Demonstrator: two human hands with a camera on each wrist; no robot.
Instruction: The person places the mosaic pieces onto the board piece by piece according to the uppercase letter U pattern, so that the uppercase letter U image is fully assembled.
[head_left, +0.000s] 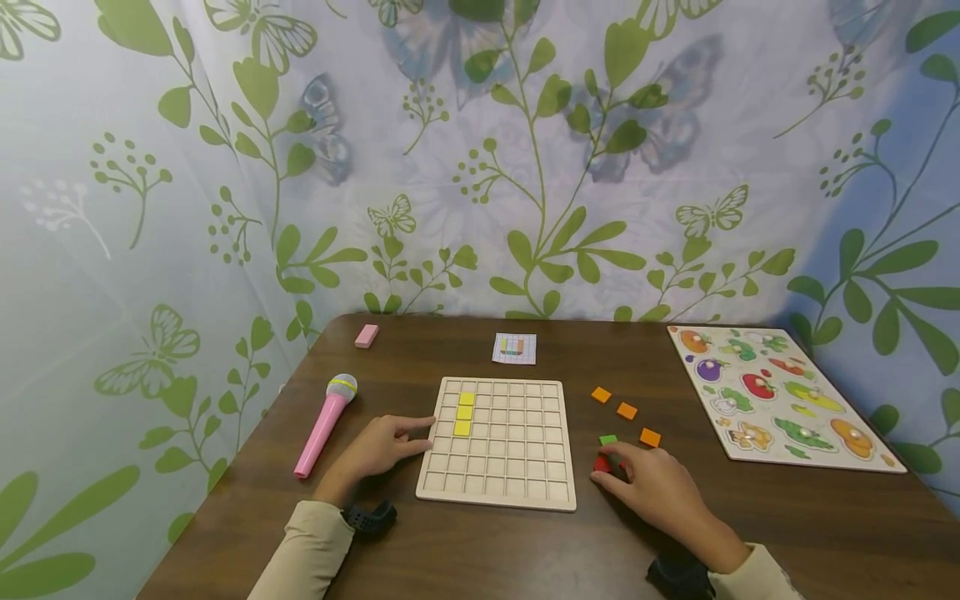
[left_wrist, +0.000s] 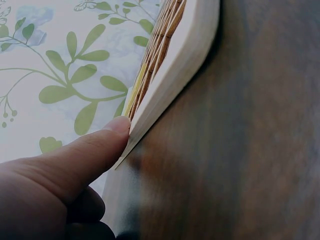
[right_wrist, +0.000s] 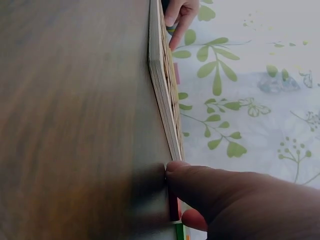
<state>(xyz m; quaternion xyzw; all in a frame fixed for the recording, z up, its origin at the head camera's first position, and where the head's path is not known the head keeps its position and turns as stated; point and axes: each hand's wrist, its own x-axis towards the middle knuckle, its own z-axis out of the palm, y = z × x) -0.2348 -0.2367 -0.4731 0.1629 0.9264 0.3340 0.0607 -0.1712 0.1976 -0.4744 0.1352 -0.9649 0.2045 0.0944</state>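
Observation:
A pale wooden grid board (head_left: 517, 503) lies on the table with several yellow square tiles (head_left: 464, 412) in one column near its left side. My left hand (head_left: 378, 446) touches the board's left edge with its extended fingers and thumb. In the left wrist view, the thumb (left_wrist: 95, 152) meets the board's rim. To the right of the board, my right hand (head_left: 656, 487) reaches over a red tile (head_left: 602, 464), thumb and forefinger spread about it. A green tile (head_left: 608, 439) lies just beyond the forefinger. Part of the red is hidden by the hand.
Orange tiles (head_left: 627, 410) lie beyond the right hand. A pattern card (head_left: 514, 349) lies behind the board, a pink block (head_left: 367, 336) at the back left. A pink toy microphone (head_left: 326, 425) lies left; a vegetable puzzle board (head_left: 787, 396) lies right. A patterned curtain (head_left: 480, 167) hangs behind.

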